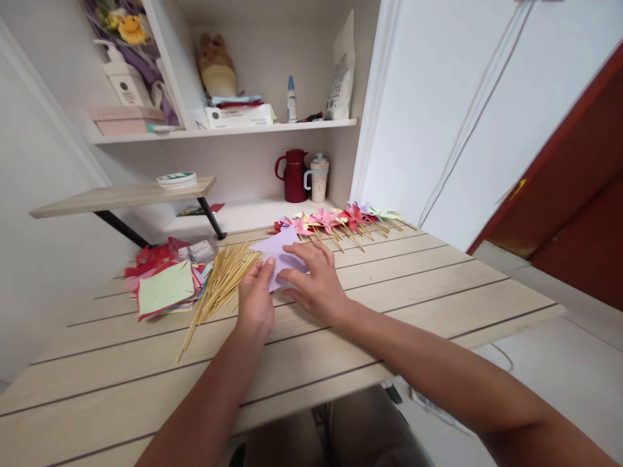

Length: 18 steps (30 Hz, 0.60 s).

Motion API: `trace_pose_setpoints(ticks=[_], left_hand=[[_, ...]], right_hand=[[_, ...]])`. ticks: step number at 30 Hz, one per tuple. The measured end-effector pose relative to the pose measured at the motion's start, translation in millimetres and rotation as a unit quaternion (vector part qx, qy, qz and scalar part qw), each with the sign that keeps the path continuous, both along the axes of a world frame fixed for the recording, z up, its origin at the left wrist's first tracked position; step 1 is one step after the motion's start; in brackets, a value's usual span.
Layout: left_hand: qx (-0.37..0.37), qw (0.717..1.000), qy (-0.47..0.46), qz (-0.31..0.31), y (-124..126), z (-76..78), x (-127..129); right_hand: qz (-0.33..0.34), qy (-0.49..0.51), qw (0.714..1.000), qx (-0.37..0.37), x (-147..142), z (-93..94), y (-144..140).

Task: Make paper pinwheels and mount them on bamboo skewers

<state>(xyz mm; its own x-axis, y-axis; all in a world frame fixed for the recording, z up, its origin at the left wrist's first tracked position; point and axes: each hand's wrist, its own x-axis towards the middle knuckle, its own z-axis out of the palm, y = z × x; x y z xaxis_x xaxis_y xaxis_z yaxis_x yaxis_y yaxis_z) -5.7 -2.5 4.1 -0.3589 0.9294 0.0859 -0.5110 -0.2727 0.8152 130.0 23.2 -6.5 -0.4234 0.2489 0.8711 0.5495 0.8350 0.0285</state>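
A sheet of light purple paper (pixel 276 251) with pointed corners is held up above the table. My left hand (pixel 256 298) grips its lower left edge, thumb on the near face. Over the paper's right side is my right hand (pixel 318 285), its fingers curved and apart; whether its fingertips touch the sheet I cannot tell. Just left of my left hand lies a loose bunch of thin wooden sticks (pixel 221 282). Behind the hands, several paper pinwheels (pixel 325 222) on sticks lie in a row, pink, red, yellow, purple and green.
At the left, a stack of coloured paper sheets (pixel 165 288) lies near red paper pieces (pixel 156 256) and a clear plastic bag (pixel 198 251). A small raised shelf (pixel 121 196) stands behind them. Farther back are a dark red jug (pixel 294 176) and a speckled cup (pixel 318 178).
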Motion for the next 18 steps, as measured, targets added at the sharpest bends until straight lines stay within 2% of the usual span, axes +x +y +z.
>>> trace_pose_setpoints(ticks=[3,9,18], left_hand=[[0.001,1.000,0.000,-0.004,-0.4,0.1,-0.4],[0.001,1.000,-0.008,-0.004,-0.7,1.6,-0.2],[0.014,1.000,0.004,-0.007,1.6,-4.0,0.5]], right_hand=[[-0.006,-0.002,1.000,0.005,-2.4,-1.2,-0.6],[0.009,0.062,0.998,0.008,-0.7,3.3,-0.5],[0.022,0.121,0.986,-0.115,0.4,0.5,7.7]])
